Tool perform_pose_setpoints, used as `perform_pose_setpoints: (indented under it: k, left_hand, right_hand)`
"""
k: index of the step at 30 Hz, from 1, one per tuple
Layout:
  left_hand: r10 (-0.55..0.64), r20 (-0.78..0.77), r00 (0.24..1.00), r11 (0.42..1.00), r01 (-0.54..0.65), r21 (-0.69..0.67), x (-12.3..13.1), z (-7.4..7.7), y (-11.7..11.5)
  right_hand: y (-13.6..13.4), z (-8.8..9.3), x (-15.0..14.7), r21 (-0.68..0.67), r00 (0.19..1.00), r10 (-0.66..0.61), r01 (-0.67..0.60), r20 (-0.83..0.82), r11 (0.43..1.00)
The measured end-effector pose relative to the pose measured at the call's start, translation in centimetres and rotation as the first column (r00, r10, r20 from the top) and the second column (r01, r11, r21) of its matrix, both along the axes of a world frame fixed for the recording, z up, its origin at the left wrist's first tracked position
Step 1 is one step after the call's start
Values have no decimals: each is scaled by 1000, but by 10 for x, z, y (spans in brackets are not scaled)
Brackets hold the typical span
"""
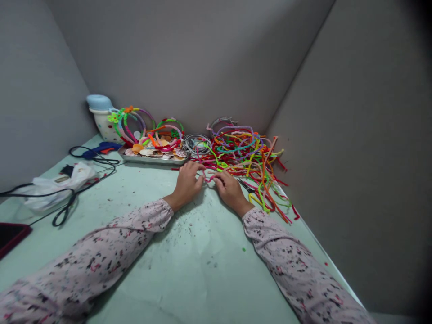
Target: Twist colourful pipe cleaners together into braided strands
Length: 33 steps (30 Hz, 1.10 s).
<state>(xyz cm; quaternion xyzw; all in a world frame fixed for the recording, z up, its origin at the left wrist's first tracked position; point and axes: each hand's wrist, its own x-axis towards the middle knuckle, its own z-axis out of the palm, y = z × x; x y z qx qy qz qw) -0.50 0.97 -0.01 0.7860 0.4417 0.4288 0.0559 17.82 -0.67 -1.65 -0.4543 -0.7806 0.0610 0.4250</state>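
Observation:
Between my two hands, just above the pale green table [189,270], is a short pink pipe cleaner [209,179]. My left hand [188,182] pinches one end of it between thumb and fingers. The other end sits in the curled fingers of my right hand [230,189]. Right behind my hands lies a tangled heap of coloured pipe cleaners [239,144]. Beside my right hand rest scissors [251,191], partly covered by loose strands.
A metal tray [151,159] of shells and pipe-cleaner headbands [135,126] stands at the back. A blue-lidded cup [103,119], a blue glue gun [101,149], black cable [72,193], plastic bag [60,182] and dark red-edged device [13,236] are left. Grey walls enclose the table.

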Motion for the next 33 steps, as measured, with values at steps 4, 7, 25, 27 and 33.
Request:
perform_pose_setpoints:
  k: [4, 7, 25, 27, 33]
  left_hand:
    - [46, 84, 995, 998, -49, 44, 0, 2, -1]
    - [3, 97, 995, 1000, -5, 20, 1, 1, -2]
    - [-126, -92, 988, 987, 115, -115, 4, -3, -2]
    - [-103, -71, 992, 990, 95, -103, 4, 0, -5]
    - [-7, -54, 999, 999, 9, 44, 5, 3, -10]
  right_hand:
    - [1, 0, 1, 11, 998, -51, 52, -36, 999]
    - [1, 0, 1, 12, 996, -70, 71, -56, 997]
    - [3, 0, 1, 57, 987, -128, 133, -96, 989]
    - [4, 0, 2, 58, 983, -140, 148, -118, 987]
    - [6, -2, 3, 23, 972, -174, 180, -156, 983]
